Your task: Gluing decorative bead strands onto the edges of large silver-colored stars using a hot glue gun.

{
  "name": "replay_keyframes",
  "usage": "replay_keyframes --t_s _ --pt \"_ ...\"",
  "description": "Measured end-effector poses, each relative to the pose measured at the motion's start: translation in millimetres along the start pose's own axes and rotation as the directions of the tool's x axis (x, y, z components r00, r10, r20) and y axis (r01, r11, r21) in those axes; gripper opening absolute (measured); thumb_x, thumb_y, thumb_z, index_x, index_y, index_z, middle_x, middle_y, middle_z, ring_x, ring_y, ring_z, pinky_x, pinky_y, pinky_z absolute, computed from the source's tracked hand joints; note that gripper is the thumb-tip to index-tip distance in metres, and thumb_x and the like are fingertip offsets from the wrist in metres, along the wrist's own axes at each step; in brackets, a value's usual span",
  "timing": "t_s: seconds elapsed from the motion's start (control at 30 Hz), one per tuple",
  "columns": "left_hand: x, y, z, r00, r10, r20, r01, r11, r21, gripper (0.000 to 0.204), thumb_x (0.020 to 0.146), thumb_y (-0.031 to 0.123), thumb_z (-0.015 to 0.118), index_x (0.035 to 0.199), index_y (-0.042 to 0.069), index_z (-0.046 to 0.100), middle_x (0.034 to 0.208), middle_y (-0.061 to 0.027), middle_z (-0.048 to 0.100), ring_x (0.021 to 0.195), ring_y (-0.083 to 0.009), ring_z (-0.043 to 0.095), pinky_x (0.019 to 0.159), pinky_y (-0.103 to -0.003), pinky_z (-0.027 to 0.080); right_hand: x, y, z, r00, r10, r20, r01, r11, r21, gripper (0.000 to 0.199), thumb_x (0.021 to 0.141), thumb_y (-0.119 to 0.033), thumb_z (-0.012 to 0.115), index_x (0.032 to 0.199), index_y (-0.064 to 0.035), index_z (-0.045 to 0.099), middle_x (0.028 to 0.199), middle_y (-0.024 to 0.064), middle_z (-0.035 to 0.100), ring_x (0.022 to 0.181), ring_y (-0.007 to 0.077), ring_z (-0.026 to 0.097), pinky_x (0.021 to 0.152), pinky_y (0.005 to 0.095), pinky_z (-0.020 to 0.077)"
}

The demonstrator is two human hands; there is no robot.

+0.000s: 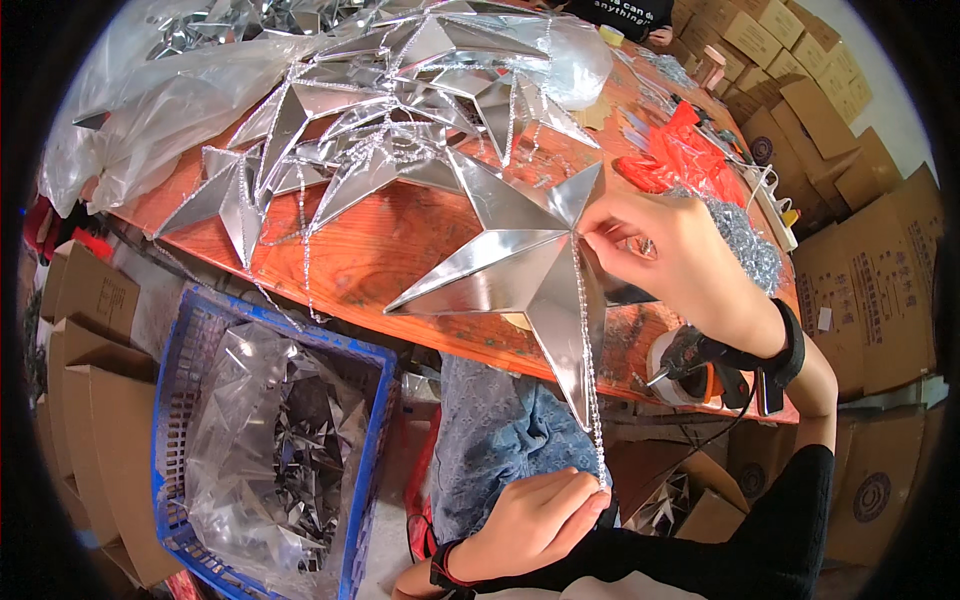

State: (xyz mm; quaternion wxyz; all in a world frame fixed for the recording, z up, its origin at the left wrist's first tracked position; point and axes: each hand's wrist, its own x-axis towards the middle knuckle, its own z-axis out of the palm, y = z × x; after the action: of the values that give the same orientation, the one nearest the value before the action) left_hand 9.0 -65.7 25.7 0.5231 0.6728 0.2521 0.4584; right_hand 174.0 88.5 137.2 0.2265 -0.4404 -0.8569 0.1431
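A large silver mirror-finish star [495, 275] lies at the table's near edge, with its lowest point jutting past the edge. A thin sparkling rhinestone chain [588, 380] runs from the star's middle down along that point. My right hand [665, 240] is closed in a pinch on the chain at the star's centre. Below the star's tip, my left hand [535, 520] pinches the chain's lower length between thumb and fingers. Beyond the star, several finished-looking silver stars [380, 165] trimmed with similar chain lie piled together.
A glue gun [695, 352] rests beside the right forearm, near a white roll. Red plastic [680, 150] and a silvery tangle [745, 240] lie at right. A blue crate [375, 400] holding bagged silver pieces stands at lower left. Cardboard boxes [870, 290] line the right; another person sits across.
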Motion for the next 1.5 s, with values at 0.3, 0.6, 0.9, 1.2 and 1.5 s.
replay_keyframes --t_s 0.3,0.6,0.9,1.2,1.5 --pt "1.8 1.4 -0.6 1.000 0.007 -0.003 -0.007 1.000 0.015 0.007 0.083 0.005 0.056 0.080 0.001 0.052 0.064 -0.0096 0.051 0.054 -0.0255 0.052 0.050 -0.033 0.041 -3.4 3.6 3.9 0.990 -0.140 -0.024 0.137 0.986 -0.098 0.010 0.077 -0.005 0.060 0.085 0.0003 0.056 0.073 0.0155 0.057 0.068 0.0321 0.058 0.062 0.0363 0.0468" --pt "1.2 0.3 0.3 1.000 0.019 0.003 -0.019 0.999 0.026 0.008 0.083 0.005 0.057 0.079 0.002 0.051 0.062 -0.0094 0.049 0.054 -0.0257 0.051 0.049 -0.034 0.040 -5.8 2.1 6.2 0.985 -0.168 -0.032 0.163 0.979 -0.120 0.009 0.079 -0.004 0.058 0.086 0.0014 0.055 0.078 0.0156 0.058 0.075 0.0336 0.057 0.067 0.0378 0.0464" --pt "-1.0 0.7 -0.2 0.999 -0.042 0.008 0.042 0.998 0.043 0.017 0.087 0.006 0.051 0.072 0.000 0.052 0.065 -0.0095 0.056 0.054 -0.0223 0.054 0.051 -0.030 0.043 -6.0 1.8 6.5 0.982 -0.186 -0.030 0.181 0.975 -0.131 0.008 0.079 -0.003 0.056 0.086 0.0018 0.054 0.078 0.0161 0.057 0.075 0.0340 0.056 0.066 0.0387 0.0457" --pt "-5.8 -2.9 1.0 0.997 -0.078 0.010 0.077 0.995 0.060 0.016 0.088 0.006 0.050 0.073 -0.001 0.053 0.065 -0.0099 0.057 0.054 -0.0208 0.056 0.052 -0.029 0.044 -5.3 3.4 6.3 0.984 -0.175 -0.020 0.171 0.977 -0.129 0.008 0.079 -0.003 0.056 0.085 0.0019 0.054 0.076 0.0162 0.055 0.073 0.0341 0.055 0.065 0.0387 0.0454" --pt "-14.8 -12.8 3.4 0.992 -0.124 0.000 0.124 0.992 0.014 0.010 0.085 0.005 0.055 0.079 -0.001 0.050 0.064 -0.0109 0.051 0.054 -0.0260 0.053 0.049 -0.033 0.041 -6.5 4.7 6.6 0.982 -0.186 -0.025 0.181 0.975 -0.126 0.007 0.078 -0.003 0.055 0.083 0.0019 0.053 0.074 0.0163 0.054 0.071 0.0347 0.055 0.064 0.0387 0.0448"
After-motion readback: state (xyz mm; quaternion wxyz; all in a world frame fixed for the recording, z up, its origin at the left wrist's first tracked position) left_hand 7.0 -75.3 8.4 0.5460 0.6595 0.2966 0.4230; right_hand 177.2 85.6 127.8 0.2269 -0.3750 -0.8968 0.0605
